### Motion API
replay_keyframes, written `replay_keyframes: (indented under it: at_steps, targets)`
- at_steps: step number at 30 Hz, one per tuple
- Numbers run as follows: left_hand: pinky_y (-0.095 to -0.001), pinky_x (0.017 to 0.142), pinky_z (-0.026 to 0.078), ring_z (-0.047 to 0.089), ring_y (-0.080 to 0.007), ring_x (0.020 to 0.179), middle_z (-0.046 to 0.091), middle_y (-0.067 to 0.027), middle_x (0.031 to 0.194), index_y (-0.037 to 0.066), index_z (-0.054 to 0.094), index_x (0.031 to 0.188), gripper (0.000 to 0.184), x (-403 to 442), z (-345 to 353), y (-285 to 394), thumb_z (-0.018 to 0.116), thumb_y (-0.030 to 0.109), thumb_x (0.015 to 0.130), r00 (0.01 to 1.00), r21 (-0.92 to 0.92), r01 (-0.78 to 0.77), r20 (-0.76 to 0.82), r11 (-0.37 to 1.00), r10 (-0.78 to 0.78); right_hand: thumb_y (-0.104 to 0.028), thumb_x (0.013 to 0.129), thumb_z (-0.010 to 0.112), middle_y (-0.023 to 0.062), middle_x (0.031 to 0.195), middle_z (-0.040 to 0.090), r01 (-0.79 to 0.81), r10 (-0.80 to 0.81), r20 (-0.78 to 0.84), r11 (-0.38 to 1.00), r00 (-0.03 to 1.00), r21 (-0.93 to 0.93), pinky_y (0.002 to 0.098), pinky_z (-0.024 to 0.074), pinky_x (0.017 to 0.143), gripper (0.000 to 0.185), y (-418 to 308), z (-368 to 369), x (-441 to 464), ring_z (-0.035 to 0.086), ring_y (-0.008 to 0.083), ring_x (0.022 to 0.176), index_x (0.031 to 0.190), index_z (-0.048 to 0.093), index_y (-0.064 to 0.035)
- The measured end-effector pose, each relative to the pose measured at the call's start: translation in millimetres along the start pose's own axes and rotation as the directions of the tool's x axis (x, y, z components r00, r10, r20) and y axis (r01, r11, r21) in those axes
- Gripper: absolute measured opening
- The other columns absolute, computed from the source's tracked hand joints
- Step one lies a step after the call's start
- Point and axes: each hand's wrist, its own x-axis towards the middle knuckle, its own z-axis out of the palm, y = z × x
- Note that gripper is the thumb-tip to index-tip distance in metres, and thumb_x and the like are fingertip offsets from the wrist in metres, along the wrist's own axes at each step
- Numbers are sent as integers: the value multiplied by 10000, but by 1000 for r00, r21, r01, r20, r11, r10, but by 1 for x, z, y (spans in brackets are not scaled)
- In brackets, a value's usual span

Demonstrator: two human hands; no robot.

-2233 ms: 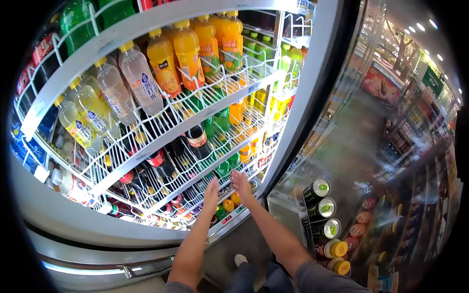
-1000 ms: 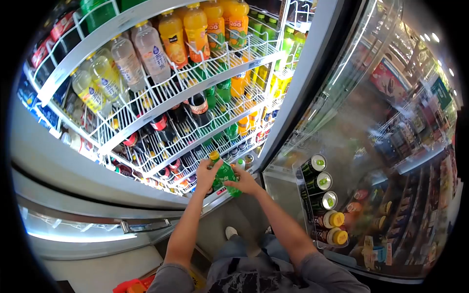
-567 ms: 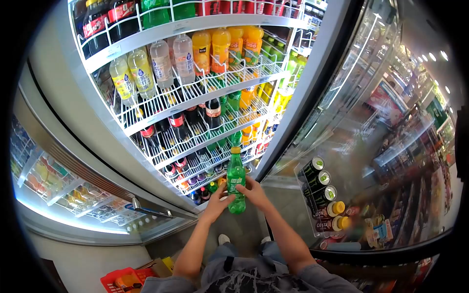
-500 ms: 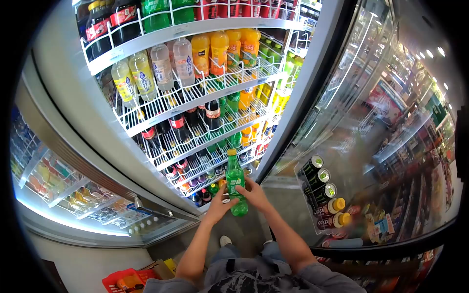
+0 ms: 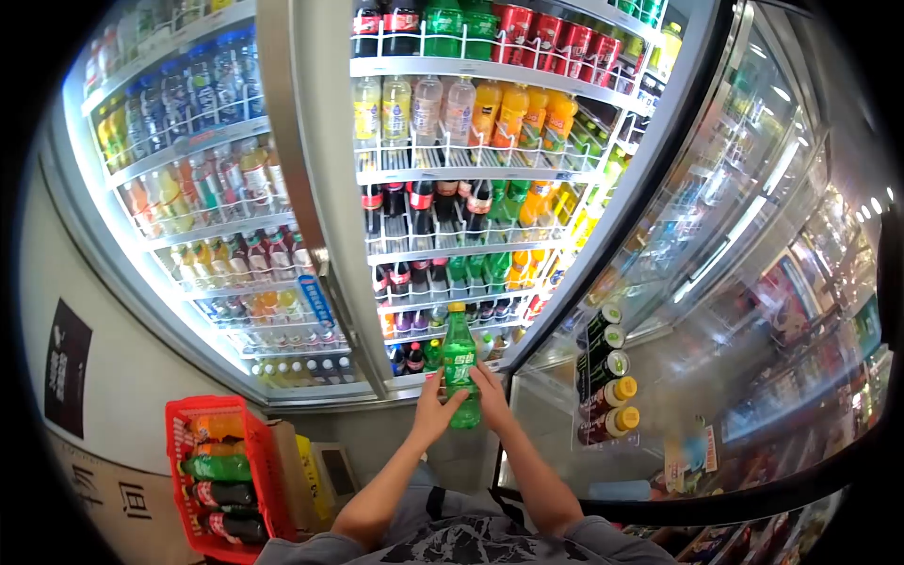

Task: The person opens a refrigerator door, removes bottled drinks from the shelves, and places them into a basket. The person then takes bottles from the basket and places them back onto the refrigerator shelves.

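A green plastic soda bottle with a yellow cap and white lettering stands upright in front of me, held between both hands. My left hand grips its lower left side, the thumb across the front. On the opposite side, my right hand is closed around the lower body, its thumb near the label. Behind the bottle is the open drinks cooler, whose wire shelves carry cola bottles, green bottles and orange drinks.
A red basket with several bottles sits on the floor at left, beside a cardboard box. The open glass door is on the right, with cans and yellow-capped bottles at it. Another lit cooler stands left.
My view has swung left, bringing the red basket and left cooler further into sight. The green bottle stays in both hands, held upright.
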Motion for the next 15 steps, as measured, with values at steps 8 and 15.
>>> replay_keyframes:
  at_steps: [8, 15]
  targets:
    - [-348, 770, 497, 573, -208, 879, 570, -108, 1005, 44, 494, 1387, 639, -103, -15, -12, 748, 289, 854, 948, 5, -108, -301, 994, 105, -359, 981, 571, -7, 1212, 594, -75, 193, 350, 943, 917, -324, 256, 460, 831, 490, 36, 2, -34, 573, 98, 1034, 1379, 520, -77]
    - [-318, 835, 485, 563, -181, 984, 543, -90, 1190, 59, 428, 1454, 684, -183, -84, 20, 724, 295, 885, 849, 12, 21, -529, 1000, -11, -403, 946, 635, 9, 1032, 649, -13, 359, 579, 857, 732, -515, 229, 443, 654, 545, 40, 106, -54, 586, 82, 893, 1374, 519, -87]
